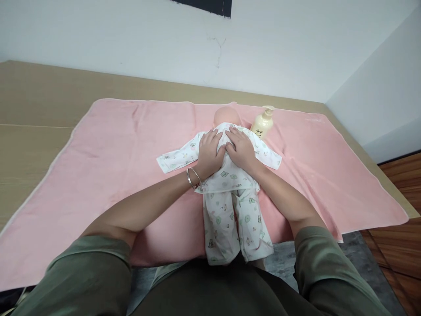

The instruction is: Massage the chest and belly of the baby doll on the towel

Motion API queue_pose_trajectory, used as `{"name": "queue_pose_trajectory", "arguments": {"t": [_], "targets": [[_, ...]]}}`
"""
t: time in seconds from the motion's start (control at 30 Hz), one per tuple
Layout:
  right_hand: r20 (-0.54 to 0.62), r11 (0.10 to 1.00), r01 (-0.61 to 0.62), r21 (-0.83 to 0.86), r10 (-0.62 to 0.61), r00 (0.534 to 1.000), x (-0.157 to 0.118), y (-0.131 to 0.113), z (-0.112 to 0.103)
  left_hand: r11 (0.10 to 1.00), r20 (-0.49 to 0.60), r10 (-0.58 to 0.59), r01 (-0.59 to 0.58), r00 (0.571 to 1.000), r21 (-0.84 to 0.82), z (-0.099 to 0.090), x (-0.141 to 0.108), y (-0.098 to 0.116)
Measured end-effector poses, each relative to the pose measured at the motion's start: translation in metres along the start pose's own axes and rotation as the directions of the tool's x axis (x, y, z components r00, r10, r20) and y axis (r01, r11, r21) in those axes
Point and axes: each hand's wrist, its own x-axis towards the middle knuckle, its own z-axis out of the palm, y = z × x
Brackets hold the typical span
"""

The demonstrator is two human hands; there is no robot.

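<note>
Lying flat with fingers extended, the left hand (209, 151) and right hand (242, 150) rest on the upper body of the doll (227, 170), gripping nothing. The doll lies on the pink blanket (148, 136), a pump bottle (264, 124) beside its head. Light, even pressure from both palms, matched across the doll's midline, should avoid rucking its patterned top (226, 182).

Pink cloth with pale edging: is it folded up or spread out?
Spread out: the pink cloth covers much of the tan tabletop, its far corners lying wide apart.
</note>
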Motion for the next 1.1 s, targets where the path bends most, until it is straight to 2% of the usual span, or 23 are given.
{"name": "queue_pose_trajectory", "arguments": {"t": [0.7, 1.1], "targets": [[-0.017, 1.0, 0.003, 0.023, -0.003, 1.0, 0.001, 0.0045, 0.0014, 1.0, -0.021, 0.005, -0.005, 1.0, -0.007, 0.0029, 0.0015, -0.0012], [-0.017, 1.0, -0.006, 0.001, 0.006, 1.0, -0.0003, -0.0038, -0.004, 1.0, -0.017, 0.005, -0.004, 1.0, 0.006, 0.0027, 0.0013, -0.0012]]}}
